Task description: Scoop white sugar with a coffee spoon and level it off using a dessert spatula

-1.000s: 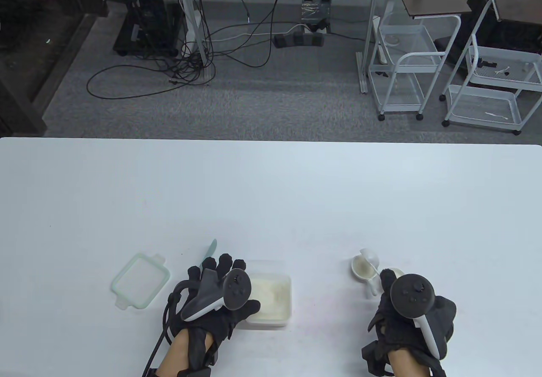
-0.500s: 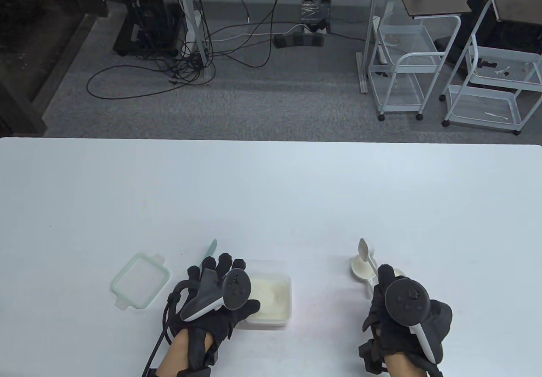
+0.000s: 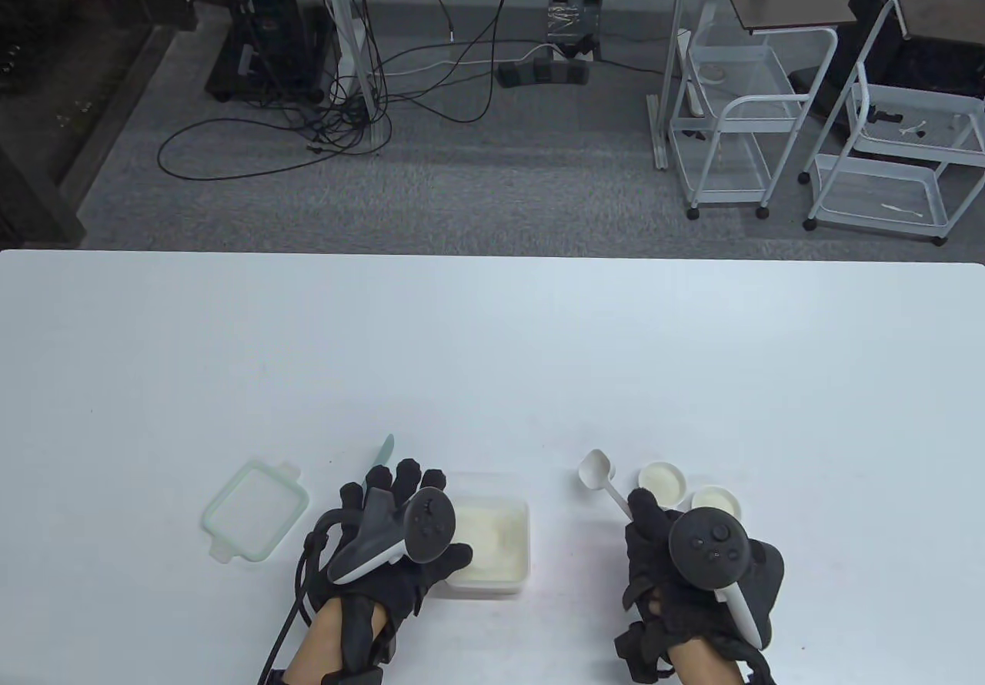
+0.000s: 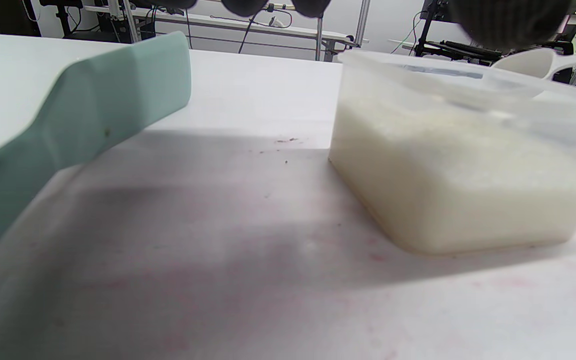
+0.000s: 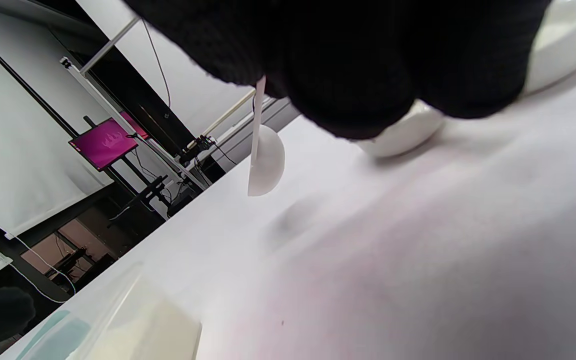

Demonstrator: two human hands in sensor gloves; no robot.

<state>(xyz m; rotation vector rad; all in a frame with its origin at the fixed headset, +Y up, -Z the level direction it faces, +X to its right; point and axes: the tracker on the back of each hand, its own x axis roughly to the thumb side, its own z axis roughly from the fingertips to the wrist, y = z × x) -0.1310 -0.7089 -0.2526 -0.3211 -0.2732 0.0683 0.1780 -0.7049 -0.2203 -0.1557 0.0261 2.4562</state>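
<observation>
A clear tub of white sugar (image 3: 496, 535) (image 4: 463, 170) stands open at the table's near edge. My left hand (image 3: 396, 519) lies against its left side and grips the mint-green dessert spatula (image 3: 382, 450) (image 4: 73, 110), whose blade pokes out past the fingers and hangs above the table. My right hand (image 3: 662, 542) pinches the handle of the white coffee spoon (image 3: 599, 472) (image 5: 266, 162). The spoon's bowl floats over bare table between the tub and two small white dishes (image 3: 662, 479). The spoon's inside is not visible.
A mint-rimmed lid (image 3: 254, 509) lies left of my left hand. The second small dish (image 3: 716, 499) sits close in front of my right hand. The white table (image 3: 492, 346) stretches far beyond; trolleys and cables stand on the floor behind it.
My right hand lifted the spoon away from the small dish and carried it left toward the sugar tub. My left hand and the spatula stayed put.
</observation>
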